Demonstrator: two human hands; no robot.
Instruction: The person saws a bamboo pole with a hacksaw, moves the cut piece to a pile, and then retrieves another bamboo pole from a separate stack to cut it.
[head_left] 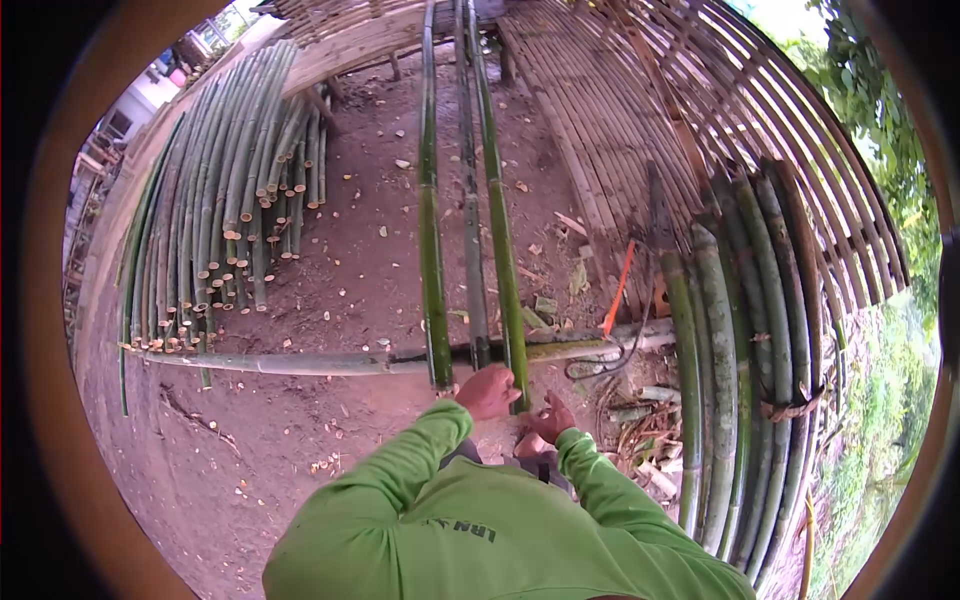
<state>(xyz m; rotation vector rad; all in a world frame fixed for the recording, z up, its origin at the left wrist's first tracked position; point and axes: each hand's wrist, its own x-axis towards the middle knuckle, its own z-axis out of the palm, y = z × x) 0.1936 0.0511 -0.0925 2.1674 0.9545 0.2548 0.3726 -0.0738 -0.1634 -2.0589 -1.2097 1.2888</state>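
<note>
Three long green bamboo poles (430,250), mottled and jointed, run near to far across a cross pole (300,362). Left hand (487,392) is curled closed over their near ends. Right hand (550,418) is just right of them, grip not discernible.

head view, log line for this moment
left hand: on bamboo strips | right hand: beside it | strips: across pole

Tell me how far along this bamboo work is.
Done: three long bamboo lengths lie side by side across a crosswise pole, and finished-looking lattice panels sit beyond. In hand: the left hand and right hand are at the lengths' near ends; the grip is unclear. Left: the stacked poles and the tied bundle lie untouched.
</note>
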